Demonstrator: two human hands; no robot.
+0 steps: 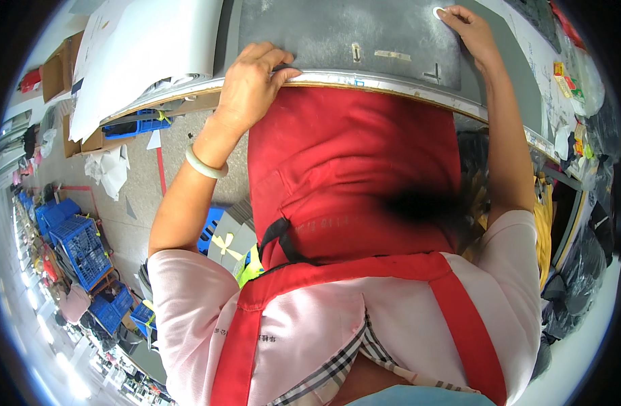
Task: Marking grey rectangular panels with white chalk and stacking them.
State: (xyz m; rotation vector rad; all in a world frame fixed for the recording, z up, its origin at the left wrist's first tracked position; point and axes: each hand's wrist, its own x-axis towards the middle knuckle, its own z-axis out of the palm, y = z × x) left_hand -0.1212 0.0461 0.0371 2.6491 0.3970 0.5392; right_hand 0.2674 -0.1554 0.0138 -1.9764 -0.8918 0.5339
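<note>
Head view: your right hand [470, 32] pinches a white disc [437, 12] over the dark panel [310, 34], near its right side. Your left hand [249, 80] curls at the front edge, its grip unclear. Tan patches [392, 55] already mark the panel; what remains can't be told. Your shirt [310, 318] bears small dark lettering.

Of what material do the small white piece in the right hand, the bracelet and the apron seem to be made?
White piece: perhaps plastic or chalk, given its pale, rounded look; finish unclear.
Bracelet: probably polished stone or glass, given its pale gloss.
Apron: apparently matte cloth, given its soft folds.
</note>
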